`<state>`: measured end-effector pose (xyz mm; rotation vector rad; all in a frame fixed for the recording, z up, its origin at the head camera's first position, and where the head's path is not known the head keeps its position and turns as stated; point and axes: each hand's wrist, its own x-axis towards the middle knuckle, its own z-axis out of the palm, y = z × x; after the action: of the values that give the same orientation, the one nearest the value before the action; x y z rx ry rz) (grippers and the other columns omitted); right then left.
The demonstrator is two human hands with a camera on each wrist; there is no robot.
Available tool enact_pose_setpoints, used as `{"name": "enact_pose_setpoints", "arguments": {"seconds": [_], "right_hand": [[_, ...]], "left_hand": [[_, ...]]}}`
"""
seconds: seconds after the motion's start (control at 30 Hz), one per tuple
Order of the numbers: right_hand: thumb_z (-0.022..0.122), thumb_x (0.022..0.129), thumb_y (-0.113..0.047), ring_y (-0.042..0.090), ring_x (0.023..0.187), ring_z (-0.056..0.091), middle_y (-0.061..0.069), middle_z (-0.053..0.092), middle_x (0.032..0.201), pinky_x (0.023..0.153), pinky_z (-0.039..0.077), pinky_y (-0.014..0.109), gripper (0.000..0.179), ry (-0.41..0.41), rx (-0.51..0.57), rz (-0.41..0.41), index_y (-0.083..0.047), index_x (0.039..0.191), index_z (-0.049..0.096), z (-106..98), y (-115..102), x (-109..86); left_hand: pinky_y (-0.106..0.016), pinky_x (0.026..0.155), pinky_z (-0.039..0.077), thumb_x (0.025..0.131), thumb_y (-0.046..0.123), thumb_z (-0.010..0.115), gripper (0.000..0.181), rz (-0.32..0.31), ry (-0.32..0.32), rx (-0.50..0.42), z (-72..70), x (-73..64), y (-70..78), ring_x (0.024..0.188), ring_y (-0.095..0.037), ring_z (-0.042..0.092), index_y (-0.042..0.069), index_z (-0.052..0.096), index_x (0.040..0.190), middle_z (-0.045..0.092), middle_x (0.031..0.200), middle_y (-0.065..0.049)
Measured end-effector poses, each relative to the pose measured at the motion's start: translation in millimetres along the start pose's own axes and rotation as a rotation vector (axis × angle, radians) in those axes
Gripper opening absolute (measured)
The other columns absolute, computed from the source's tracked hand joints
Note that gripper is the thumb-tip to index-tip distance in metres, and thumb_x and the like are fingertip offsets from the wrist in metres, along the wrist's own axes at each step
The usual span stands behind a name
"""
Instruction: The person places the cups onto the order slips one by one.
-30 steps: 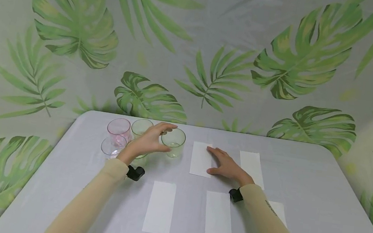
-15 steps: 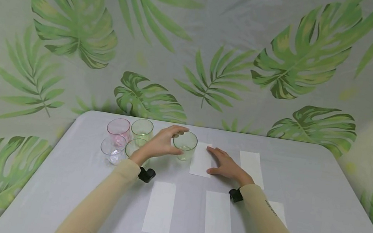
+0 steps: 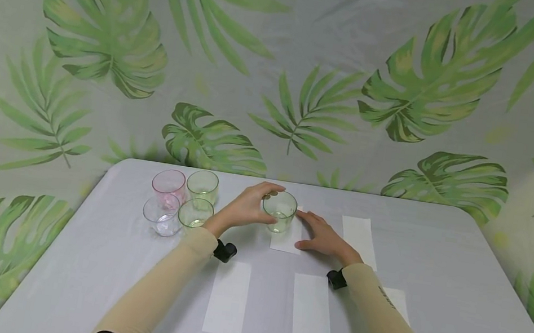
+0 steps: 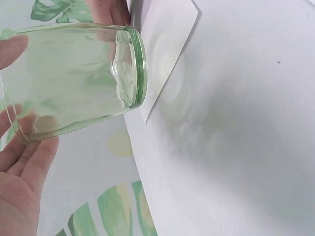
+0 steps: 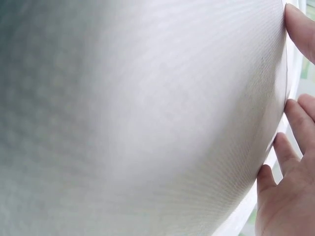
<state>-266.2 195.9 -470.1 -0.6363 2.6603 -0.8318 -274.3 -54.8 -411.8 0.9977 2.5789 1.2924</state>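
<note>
Green glass [image 3: 279, 212] | left grip [image 3: 246, 205] pinching it | right grip [image 3: 323, 237] spread at white paper [image 3: 284, 243]

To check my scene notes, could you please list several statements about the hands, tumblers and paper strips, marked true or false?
1. The left hand grips a green glass tumbler. True.
2. The right hand also holds a tumbler. False: it holds none.
3. A clear tumbler stands next to a pink tumbler. True.
4. All the paper is stacked in one pile. False: separate white paper strips lie spread across the table.
</note>
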Motion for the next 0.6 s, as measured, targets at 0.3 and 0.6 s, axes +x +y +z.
{"name": "enact_pose_setpoints", "arguments": {"seconds": [0.3,0.6], "right_hand": [[0.074,0.083,-0.028,0.046,0.138,0.018,0.029,0.028,0.148,0.109,0.018,0.061,0.083,0.014,-0.009,-0.018,0.006,0.145,0.03,1,1,0.8],[0.075,0.082,-0.028,0.047,0.136,0.021,0.028,0.028,0.149,0.109,0.018,0.06,0.086,0.038,0.024,-0.07,0.006,0.146,0.028,1,5,0.8]], "left_hand": [[-0.043,0.098,0.044,0.077,0.011,0.08,0.071,-0.025,-0.003,0.02,12.5,7.6,1.5,0.12,-0.033,0.049,0.005,0.047,0.139,0.048,0.135,-0.015],[-0.04,0.098,0.044,0.078,0.012,0.08,0.071,-0.026,-0.017,0.03,23.9,15.3,1.4,0.121,-0.028,0.048,0.006,0.046,0.14,0.047,0.138,-0.011]]}}
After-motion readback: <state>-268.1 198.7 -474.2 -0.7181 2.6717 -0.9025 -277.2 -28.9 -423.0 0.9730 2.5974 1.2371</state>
